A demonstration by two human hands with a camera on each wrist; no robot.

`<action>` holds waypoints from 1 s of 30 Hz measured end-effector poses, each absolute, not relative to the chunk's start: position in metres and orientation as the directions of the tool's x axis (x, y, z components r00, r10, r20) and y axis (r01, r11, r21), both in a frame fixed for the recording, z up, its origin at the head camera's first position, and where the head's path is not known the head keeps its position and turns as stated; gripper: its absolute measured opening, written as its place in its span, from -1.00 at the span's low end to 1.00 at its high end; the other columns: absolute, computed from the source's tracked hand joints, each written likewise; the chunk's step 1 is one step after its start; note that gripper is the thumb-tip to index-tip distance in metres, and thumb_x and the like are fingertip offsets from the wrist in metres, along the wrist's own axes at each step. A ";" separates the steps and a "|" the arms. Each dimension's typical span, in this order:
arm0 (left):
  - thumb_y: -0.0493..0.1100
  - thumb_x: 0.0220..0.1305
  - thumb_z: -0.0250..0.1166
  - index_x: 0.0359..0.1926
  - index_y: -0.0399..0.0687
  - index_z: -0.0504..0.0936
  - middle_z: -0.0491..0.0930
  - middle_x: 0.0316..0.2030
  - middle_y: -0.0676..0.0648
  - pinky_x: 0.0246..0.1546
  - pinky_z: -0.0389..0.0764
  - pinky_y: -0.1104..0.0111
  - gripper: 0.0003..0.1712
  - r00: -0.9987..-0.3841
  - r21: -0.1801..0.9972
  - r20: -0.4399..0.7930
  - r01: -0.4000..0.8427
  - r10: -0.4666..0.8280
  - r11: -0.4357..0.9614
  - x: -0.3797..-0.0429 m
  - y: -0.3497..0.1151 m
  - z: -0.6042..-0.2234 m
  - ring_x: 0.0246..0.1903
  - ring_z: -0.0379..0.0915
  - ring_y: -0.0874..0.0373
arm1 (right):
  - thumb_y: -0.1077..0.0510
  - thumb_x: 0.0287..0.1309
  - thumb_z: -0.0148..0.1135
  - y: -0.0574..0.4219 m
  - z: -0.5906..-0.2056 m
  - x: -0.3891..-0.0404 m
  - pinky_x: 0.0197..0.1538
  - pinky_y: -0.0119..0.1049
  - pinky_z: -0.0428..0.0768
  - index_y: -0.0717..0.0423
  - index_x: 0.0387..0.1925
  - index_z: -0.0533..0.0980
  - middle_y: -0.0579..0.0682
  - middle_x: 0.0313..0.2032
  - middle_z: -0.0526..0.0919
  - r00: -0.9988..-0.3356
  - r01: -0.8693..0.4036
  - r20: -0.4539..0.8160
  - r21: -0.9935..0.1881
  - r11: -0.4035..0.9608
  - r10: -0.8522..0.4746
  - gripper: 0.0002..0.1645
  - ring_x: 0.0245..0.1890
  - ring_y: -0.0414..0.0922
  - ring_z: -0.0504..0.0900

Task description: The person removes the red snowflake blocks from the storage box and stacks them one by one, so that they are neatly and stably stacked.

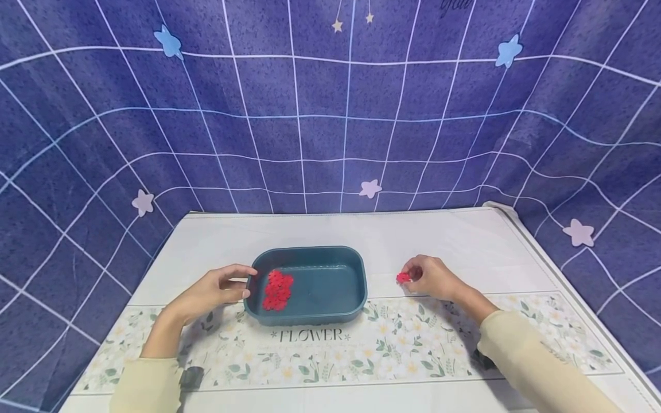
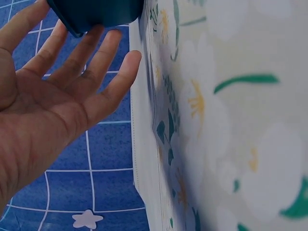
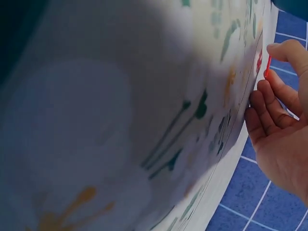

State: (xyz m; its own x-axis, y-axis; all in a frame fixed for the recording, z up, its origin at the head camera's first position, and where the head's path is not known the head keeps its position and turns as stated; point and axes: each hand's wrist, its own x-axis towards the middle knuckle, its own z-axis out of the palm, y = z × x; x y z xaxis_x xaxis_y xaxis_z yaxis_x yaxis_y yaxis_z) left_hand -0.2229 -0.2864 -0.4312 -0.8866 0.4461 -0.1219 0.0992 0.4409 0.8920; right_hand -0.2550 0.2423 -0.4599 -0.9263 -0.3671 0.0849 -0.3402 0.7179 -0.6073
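A dark teal rectangular tub (image 1: 330,314) sits on the table, with several small red flower-shaped pieces (image 1: 277,291) heaped toward its left end. My left hand (image 1: 217,289) is at the tub's left side, fingertips touching the rim and outer wall; the left wrist view shows this hand (image 2: 72,91) with its fingers spread and fairly straight. Right of the tub, my right hand (image 1: 431,278) pinches a thin red piece (image 3: 268,66) between thumb and index finger, just above the tabletop. Close behind it, more red (image 3: 259,61) shows at the table surface.
A white cloth with a floral band and the printed word FLOWER (image 1: 310,335) covers the table (image 1: 439,229). Behind and at both sides hangs a blue curtain (image 1: 320,137) with a white grid and stars.
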 end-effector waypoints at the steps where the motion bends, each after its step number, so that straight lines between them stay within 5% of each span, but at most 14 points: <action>1: -0.10 0.44 0.33 0.43 -0.19 0.39 0.31 0.47 -0.35 0.17 0.72 0.24 -0.36 -0.887 0.891 -0.122 0.100 0.445 0.443 -0.223 -0.286 -0.431 0.40 0.37 -0.35 | 0.31 -0.03 0.50 0.242 -0.460 -0.255 -0.25 -0.43 0.59 0.19 -0.21 0.68 0.00 -0.33 0.67 -0.924 -0.345 0.085 -0.604 0.718 -0.373 -0.72 -0.32 -0.17 0.57; 30: -0.06 0.43 0.35 0.43 -0.18 0.39 0.32 0.47 -0.34 0.18 0.71 0.22 -0.34 -0.888 0.886 -0.121 0.105 0.444 0.451 -0.223 -0.287 -0.432 0.41 0.35 -0.35 | 0.24 0.00 0.57 0.245 -0.461 -0.257 -0.19 -0.40 0.60 0.19 -0.07 0.71 -0.02 -0.27 0.69 -0.928 -0.330 0.059 -0.591 0.736 -0.369 -0.61 -0.26 -0.16 0.58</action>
State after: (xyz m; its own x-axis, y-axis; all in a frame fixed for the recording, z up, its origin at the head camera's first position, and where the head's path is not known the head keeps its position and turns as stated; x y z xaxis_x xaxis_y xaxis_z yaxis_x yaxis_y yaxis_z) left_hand -0.2232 -0.2871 -0.4318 -0.8877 0.4442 -0.1209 0.1051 0.4513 0.8862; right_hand -0.2570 0.2447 -0.4610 -0.9275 -0.3691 0.0587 -0.3302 0.7357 -0.5914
